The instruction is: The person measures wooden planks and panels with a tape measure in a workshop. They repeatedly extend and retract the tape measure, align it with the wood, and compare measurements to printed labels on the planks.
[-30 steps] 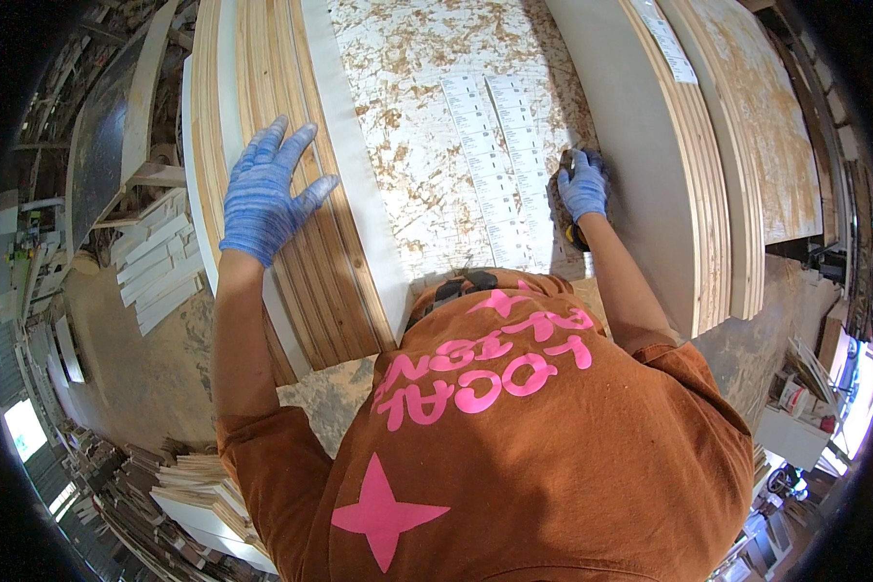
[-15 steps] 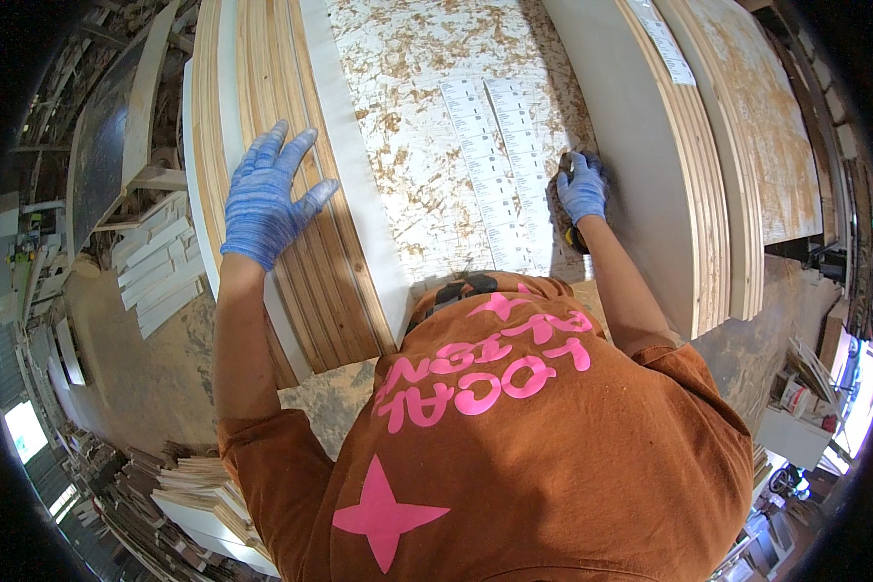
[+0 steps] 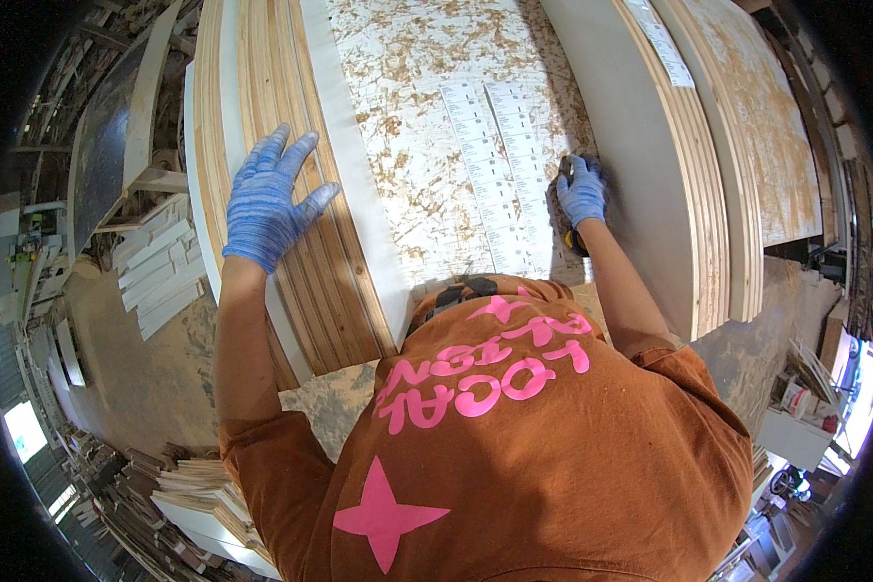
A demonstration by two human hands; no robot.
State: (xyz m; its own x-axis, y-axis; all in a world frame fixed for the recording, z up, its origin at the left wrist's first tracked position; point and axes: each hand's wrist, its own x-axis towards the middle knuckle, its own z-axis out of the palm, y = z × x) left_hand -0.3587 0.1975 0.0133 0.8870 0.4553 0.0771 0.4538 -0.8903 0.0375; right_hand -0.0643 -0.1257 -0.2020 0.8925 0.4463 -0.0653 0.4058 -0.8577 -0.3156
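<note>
My left hand (image 3: 270, 209), in a blue knit glove, lies with fingers spread on the upturned edges of a stack of wooden boards (image 3: 325, 281). Farther right, my gloved right hand (image 3: 582, 192) is curled round a dark hand tool (image 3: 565, 175) with a bit of yellow near the wrist. The fingers hide most of that tool, so its kind cannot be made out. It rests over the worn, white-painted tabletop (image 3: 407, 126), close to a white panel (image 3: 626, 126). Between my hands, two strips of printed white labels (image 3: 495, 175) lie on the tabletop.
More boards stand on edge at the right (image 3: 713, 233), with a label strip (image 3: 662, 44) on top. At left, white wooden pieces (image 3: 160, 262) lie piled near a dark panel (image 3: 107, 126). Stacked timber (image 3: 204, 495) sits at the lower left.
My right hand has tilted and shifted very slightly, showing less of the tool's yellow part. The left hand stays on the board edges, and the boards and labels are unmoved.
</note>
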